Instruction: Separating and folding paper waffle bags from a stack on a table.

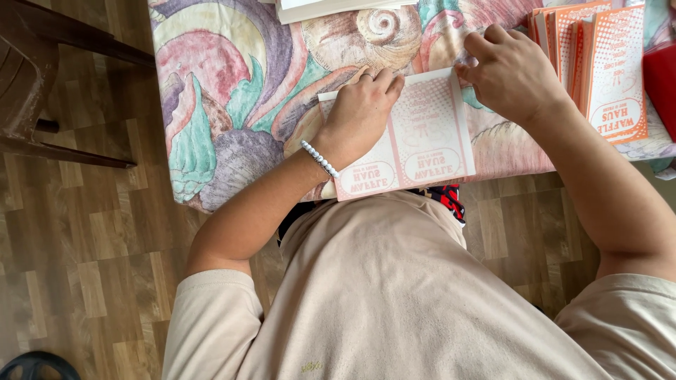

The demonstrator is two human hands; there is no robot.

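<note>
Cardboard sheet (pixel 422 137), one flat white piece printed in orange with two panels side by side, lies at the near edge of the table (pixel 232 105), which is covered by a cloth patterned with shells in pink, green and purple. Two hands work on it. Left hand (pixel 362 112), with one white bead bracelet (pixel 320 159) at the wrist and a ring on one finger, presses palm-down on the sheet's left panel, fingers flat and together, clamped on nothing. Right hand (pixel 510 70) sits at the sheet's upper right corner, its fingertips pinched together on the narrow side flap there.

To the right stands one stack of finished orange sleeves (pixel 598 63), leaning in a row; their exact count cannot be told. One pile of white sheets (pixel 331 8) shows at the table's far edge. One dark wooden chair (pixel 35 84) stands on the wood-pattern floor at the left.
</note>
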